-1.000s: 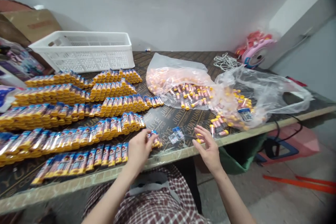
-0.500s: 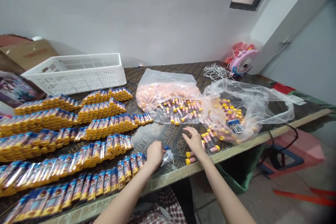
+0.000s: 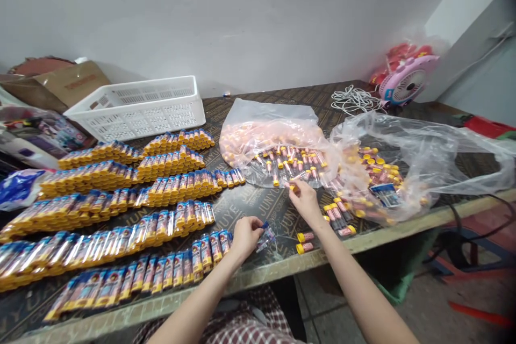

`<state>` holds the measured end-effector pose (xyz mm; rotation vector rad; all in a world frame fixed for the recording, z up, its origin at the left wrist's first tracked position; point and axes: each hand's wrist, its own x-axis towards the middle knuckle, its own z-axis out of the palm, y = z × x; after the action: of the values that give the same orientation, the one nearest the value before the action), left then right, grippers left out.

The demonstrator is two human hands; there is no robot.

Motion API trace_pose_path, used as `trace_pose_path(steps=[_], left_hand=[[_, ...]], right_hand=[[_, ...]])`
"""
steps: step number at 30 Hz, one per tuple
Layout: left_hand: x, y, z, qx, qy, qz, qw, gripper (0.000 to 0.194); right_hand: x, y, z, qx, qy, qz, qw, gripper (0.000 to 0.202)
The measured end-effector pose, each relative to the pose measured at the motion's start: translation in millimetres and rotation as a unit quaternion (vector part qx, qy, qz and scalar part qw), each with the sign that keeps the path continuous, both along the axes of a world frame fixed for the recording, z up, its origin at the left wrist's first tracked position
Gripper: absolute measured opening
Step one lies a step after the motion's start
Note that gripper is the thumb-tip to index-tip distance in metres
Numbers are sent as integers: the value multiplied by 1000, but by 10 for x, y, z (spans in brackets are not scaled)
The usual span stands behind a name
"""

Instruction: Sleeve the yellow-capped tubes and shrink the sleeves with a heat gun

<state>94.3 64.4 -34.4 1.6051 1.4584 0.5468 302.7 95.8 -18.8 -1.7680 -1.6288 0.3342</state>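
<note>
My left hand (image 3: 246, 237) is closed in a pinch by the table's front edge, holding a clear plastic sleeve (image 3: 266, 237) with blue print. My right hand (image 3: 305, 201) is at the mouth of the left clear bag (image 3: 270, 110), thumb and fingers pinched on a small pink tube (image 3: 287, 185), partly hidden by the fingertips. Similar yellow-capped tubes (image 3: 302, 164) spill from that bag. Several more loose tubes (image 3: 336, 210) lie beside my right wrist. Left of my left hand stand rows of wrapped tubes (image 3: 169, 274) with blue tops and yellow ends.
A white plastic basket (image 3: 141, 118) stands at the back left beside a cardboard box (image 3: 83, 83). A second clear bag (image 3: 427, 145) of tubes lies to the right. Behind it are a white cord (image 3: 355, 101) and a pink fan (image 3: 409, 86). The table's front edge (image 3: 278, 267) runs below my hands.
My right hand has moved forward from over the table to the bag's tubes and closed its fingers. My left hand still holds the sleeve. The view has shifted somewhat.
</note>
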Motion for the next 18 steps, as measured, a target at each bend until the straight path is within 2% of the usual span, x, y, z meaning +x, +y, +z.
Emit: trace_pose_path(steps=[1,3,5,7,10,13,18], left_hand=[[-24,-2,36,-9,-44,24,999,6],[-99,-1,137,-58,-170,92,980,6],[-206,6,261,-130,-297,159,933,19],[-332,17,378,-182,-378,198,886,32],[-504,29,485,-208,-426,221,852,39],[-618,31,505,-206,-451,254,831,38],[-720,12,494,-175,-458,299,819,40]], right_hand=[[-21,-122,46,8,34,11,999,23],[-119,-372,133,29,213,36,976,23],[-274,-598,210,39,339,35,939,26],[-455,-775,269,51,389,33,919,27],[-711,-942,320,62,396,34,916,25],[-901,-1020,340,70,350,40,933,25],[-1076,-1046,377,126,228,62,963,26]])
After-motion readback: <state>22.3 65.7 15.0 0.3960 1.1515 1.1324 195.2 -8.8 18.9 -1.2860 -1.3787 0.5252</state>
